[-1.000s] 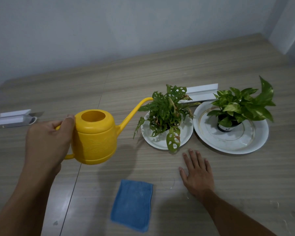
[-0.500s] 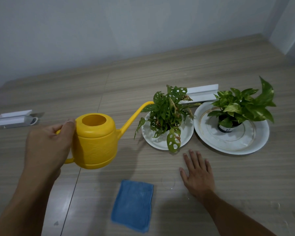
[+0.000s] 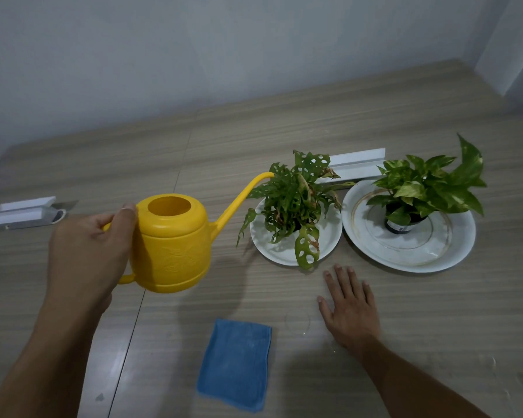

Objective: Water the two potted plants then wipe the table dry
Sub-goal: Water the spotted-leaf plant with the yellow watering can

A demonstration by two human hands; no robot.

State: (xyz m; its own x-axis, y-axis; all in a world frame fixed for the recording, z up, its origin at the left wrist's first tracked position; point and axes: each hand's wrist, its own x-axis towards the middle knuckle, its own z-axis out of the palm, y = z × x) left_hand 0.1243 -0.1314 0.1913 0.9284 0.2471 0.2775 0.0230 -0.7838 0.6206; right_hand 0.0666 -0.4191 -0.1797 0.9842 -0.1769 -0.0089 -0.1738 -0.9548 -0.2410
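Note:
My left hand (image 3: 88, 254) grips the handle of a yellow watering can (image 3: 172, 245), held above the table with its spout tip at the leaves of the holey-leaved plant (image 3: 296, 200). That plant stands on a small white plate (image 3: 326, 239). To its right a variegated plant (image 3: 429, 185) in a dark pot sits on a larger white plate (image 3: 453, 248). My right hand (image 3: 351, 309) lies flat on the table, fingers spread, just in front of the small plate. A folded blue cloth (image 3: 236, 363) lies near the front edge, between my arms.
A white angled strip (image 3: 357, 164) lies behind the two plants. Another white strip with a small metal piece (image 3: 24, 212) sits at the far left. A faint water ring (image 3: 298, 322) marks the wooden table (image 3: 284, 131) left of my right hand. A wall rises behind.
The watering can has shifted slightly right and down, bringing the spout tip closer to the holey-leaved plant. My right hand has stayed flat on the table.

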